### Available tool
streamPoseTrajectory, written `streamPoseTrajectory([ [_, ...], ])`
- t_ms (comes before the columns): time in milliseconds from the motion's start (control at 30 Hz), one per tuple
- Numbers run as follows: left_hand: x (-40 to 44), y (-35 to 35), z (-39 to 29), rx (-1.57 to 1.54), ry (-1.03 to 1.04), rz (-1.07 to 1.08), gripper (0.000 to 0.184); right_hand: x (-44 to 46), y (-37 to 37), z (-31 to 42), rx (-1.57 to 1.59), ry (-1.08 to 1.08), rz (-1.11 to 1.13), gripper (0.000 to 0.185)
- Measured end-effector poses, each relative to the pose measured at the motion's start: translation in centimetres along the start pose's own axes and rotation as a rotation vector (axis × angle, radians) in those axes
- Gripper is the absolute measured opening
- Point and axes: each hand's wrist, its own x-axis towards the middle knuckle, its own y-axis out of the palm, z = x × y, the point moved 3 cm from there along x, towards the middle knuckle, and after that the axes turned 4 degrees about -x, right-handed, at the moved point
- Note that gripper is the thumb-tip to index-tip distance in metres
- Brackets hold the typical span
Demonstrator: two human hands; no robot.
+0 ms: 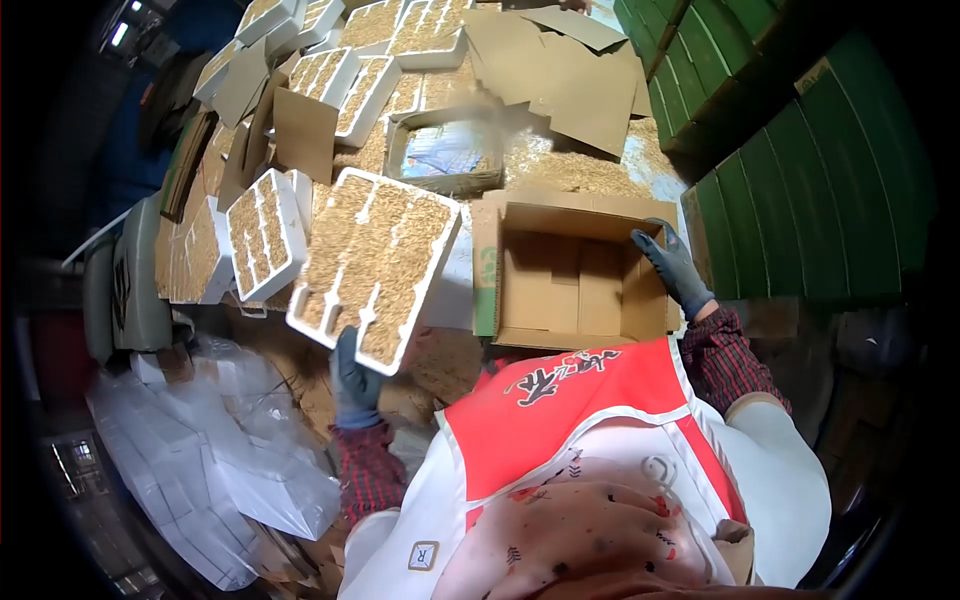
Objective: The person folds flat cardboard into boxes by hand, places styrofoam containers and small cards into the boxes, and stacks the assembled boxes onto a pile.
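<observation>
My left hand (356, 385), in a dark glove, grips the near edge of a white foam tray (378, 250). Brown grainy material fills the tray, which is tilted and held up left of an open cardboard box (570, 285). My right hand (672, 262), also gloved, is at the right wall of this box, with its thumb and fingers closed over the rim. The inside of the box shows bare cardboard.
More filled foam trays (265, 235) lie to the left and at the back. Flat cardboard (560, 85) and a small box (445, 155) are behind. Green boxes (800, 200) are stacked at the right. Plastic-wrapped white pieces (215, 450) sit at lower left.
</observation>
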Motion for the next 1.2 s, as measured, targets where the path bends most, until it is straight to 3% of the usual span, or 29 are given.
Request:
streamPoseTrajectory([
  [67, -1.0, -0.4, -3.7, 0.183, -0.047, 0.019, 0.04, 0.8, 0.2, 1.0, 0.223, 0.139, -0.006, 0.049],
  [100, -1.4, 3.0, -5.5, -0.048, -0.222, 0.025, 0.039, 2.1, 0.4, 2.2, 0.334, 0.204, -0.014, 0.05],
  [167, -1.5, 3.2, -6.5, 0.405, -0.048, 0.303, 0.039, 4.5, 0.2, 3.7, 0.763, 0.604, -0.061, 0.042],
  [200, -0.9, 5.2, -6.1, 0.407, -0.161, 0.256, 0.035, 5.6, -0.3, 4.6, 0.978, 0.797, -0.094, 0.039],
  [233, -0.4, 7.1, -5.8, 0.407, -0.273, 0.205, 0.031, 6.8, -2.9, 6.6, 0.939, 0.753, -0.009, 0.039],
  [267, 0.3, 7.8, -5.1, 0.654, -0.244, 0.317, 0.03, 6.6, -1.2, 6.8, 0.834, 0.578, -0.069, 0.04],
  [333, 1.1, 10.3, -4.2, 0.917, -0.261, 0.44, 0.048, 6.4, 1.0, 7.8, 0.638, 0.347, -0.137, 0.042],
  [400, 2.1, 12.2, -2.8, 0.803, -0.41, 0.4, 0.046, 6.5, 2.2, 9.2, 0.473, 0.219, -0.145, 0.046],
  [433, 2.3, 13.8, -2.5, 0.723, -0.526, 0.351, 0.045, 6.4, 3.5, 9.2, 0.282, 0.056, -0.324, 0.052],
  [533, 3.6, 15.5, -1.1, 0.886, -0.491, 0.371, 0.045, 6.9, 4.2, 7.9, 1.266, 0.492, -0.008, 0.06],
  [567, 4.4, 14.9, 0.0, 1.002, -0.467, 0.353, 0.045, 6.6, 3.8, 6.7, 1.312, 0.558, 0.025, 0.064],
  [600, 4.5, 15.3, 1.2, 0.878, -0.498, 0.429, 0.045, 5.3, 3.5, 4.3, 1.198, 0.631, -0.024, 0.071],
  [667, 3.9, 15.7, 2.6, 0.915, -0.434, 0.497, 0.049, 2.0, 4.4, -2.6, 0.674, 0.886, -0.064, 0.092],
  [700, 3.9, 15.5, 3.3, 0.959, -0.399, 0.54, 0.053, -0.3, 6.6, -5.7, 0.091, 1.055, 0.056, 0.1],
  [733, 4.1, 14.6, 4.1, 1.063, -0.408, 0.509, 0.055, -2.8, 9.7, -8.1, 0.239, 1.2, 0.118, 0.106],
  [767, 4.4, 13.6, 4.7, 1.168, -0.419, 0.481, 0.057, -3.0, 11.3, -7.7, 0.095, 1.235, 0.15, 0.106],
  [800, 4.1, 12.9, 5.1, 1.14, -0.409, 0.446, 0.057, -1.7, 10.1, -5.5, 0.194, 1.258, 0.118, 0.106],
  [833, 4.4, 11.8, 5.0, 1.307, -0.289, 0.425, 0.057, -0.4, 8.0, -3.0, 0.292, 1.291, 0.085, 0.105],
  [900, 5.0, 10.4, 3.3, 1.696, -0.096, 0.35, 0.059, 1.4, 9.7, -1.1, 0.342, 1.12, 0.141, 0.104],
  [933, 5.4, 9.1, 2.4, 1.861, -0.103, 0.249, 0.061, 2.1, 11.9, -0.5, 0.296, 0.967, 0.239, 0.102],
  [967, 5.9, 6.8, 1.9, 1.896, -0.036, 0.169, 0.063, 3.6, 9.2, 2.7, 0.454, 0.938, 0.197, 0.094],
  [1033, 6.0, 4.8, -0.7, 1.876, -0.101, 0.011, 0.104, 6.8, 7.8, 4.0, 0.448, 0.665, 0.408, 0.082],
  [1067, 5.8, 3.4, -0.8, 1.859, 0.077, 0.049, 0.114, 8.5, 7.8, 4.1, 0.377, 0.552, 0.443, 0.076],
  [1100, 5.9, 2.5, -0.8, 1.831, 0.251, 0.078, 0.125, 10.5, 8.1, 3.9, 0.17, 0.486, 0.372, 0.072],
  [1167, 6.7, 1.9, 0.6, 1.837, 0.154, 0.158, 0.142, 16.0, 7.1, 2.8, 0.045, 0.652, -0.102, 0.077],
  [1200, 6.4, 3.7, 1.0, 1.975, 0.133, 0.201, 0.142, 18.9, 7.2, 2.1, -0.076, 0.621, -0.151, 0.081],
])
